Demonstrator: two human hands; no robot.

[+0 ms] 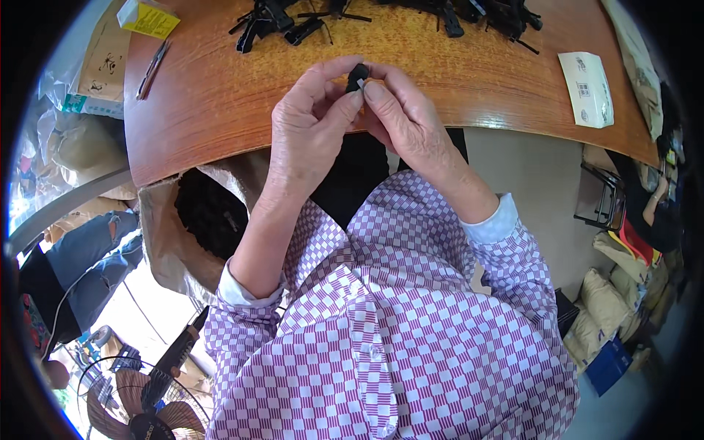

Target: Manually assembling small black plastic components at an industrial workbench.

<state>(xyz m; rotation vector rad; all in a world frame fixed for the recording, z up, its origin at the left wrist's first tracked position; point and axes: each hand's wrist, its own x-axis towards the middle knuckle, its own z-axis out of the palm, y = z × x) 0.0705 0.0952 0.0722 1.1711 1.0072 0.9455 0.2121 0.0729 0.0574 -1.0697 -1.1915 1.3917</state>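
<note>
Both hands meet over the near edge of the wooden table, pinching one small black part between thumbs and fingertips. My left hand grips it from the left, fingers curled. My right hand closes on it from the right, the thumb pressed near a small pale spot on the part. Fingers cover most of the piece, so its exact kind cannot be made out. Beyond the hands, at the far side of the table, lie several black plastic pieces with thin prongs, in loose heaps.
On the wooden table lie tweezers, a yellow and white box and a white printed packet. Below the left edge stands an open sack holding dark pieces. A fan stands at lower left.
</note>
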